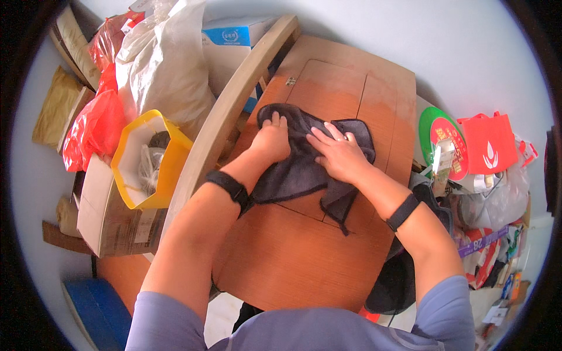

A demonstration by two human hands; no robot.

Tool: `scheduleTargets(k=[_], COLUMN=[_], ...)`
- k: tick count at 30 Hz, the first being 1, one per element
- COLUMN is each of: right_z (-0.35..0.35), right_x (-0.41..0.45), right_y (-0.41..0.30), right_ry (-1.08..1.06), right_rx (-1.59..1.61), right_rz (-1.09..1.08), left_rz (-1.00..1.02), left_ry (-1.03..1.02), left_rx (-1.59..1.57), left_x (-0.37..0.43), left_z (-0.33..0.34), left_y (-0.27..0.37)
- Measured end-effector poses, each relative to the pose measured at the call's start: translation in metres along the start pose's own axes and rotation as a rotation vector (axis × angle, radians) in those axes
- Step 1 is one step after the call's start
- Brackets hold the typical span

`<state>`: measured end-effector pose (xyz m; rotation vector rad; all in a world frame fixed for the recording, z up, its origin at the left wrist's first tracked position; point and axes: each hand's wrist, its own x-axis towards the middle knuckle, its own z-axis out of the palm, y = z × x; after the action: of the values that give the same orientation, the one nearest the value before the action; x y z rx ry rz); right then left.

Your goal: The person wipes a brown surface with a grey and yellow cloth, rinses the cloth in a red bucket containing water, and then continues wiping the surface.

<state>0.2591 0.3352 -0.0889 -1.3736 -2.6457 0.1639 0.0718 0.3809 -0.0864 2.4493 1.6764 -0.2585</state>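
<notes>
A dark grey cloth (292, 169) lies spread and creased on a wooden tabletop (303, 245). My left hand (271, 136) rests on the cloth's upper left part, fingers bent and partly hidden from the camera. My right hand (340, 153) presses on its right part with the fingers spread; a ring is on one finger. One corner of the cloth trails towards me on the wood. A hatch outline with a small metal hinge (290, 81) shows in the tabletop. Pale dust covers the wood's far end, while the part nearer me looks cleaner.
A raised wooden rail (237, 87) borders the tabletop on the left. Beyond it are a yellow-rimmed container (151, 162), a cardboard box (123, 228) and plastic bags (162, 66). At right stand a red bag (487, 142), a round green-edged sign (432, 127) and a dark chair (395, 281).
</notes>
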Motion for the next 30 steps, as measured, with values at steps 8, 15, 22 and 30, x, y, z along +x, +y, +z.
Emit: scheduleTargets(k=[8,15,22,30], right_z=[0.02,0.027,0.03,0.028], right_x=[0.09,0.148,0.153,0.07], right_y=[0.057,0.087,0.087,0.036], right_ry=[0.224,0.247,0.199,0.233], right_rx=[-0.032,-0.098,-0.138,-0.028], right_rz=[0.011,0.249,0.204,-0.048], left_rz=[0.006,-0.05,0.015,0.007], left_ry=[-0.107,-0.032,0.053,-0.104], left_rx=[0.284,0.176,0.2,0.173], left_x=[0.114,0.176,0.161,0.055], left_z=[-0.01,-0.023,-0.022,-0.019], left_y=[-0.029,-0.037,-0.037,-0.008])
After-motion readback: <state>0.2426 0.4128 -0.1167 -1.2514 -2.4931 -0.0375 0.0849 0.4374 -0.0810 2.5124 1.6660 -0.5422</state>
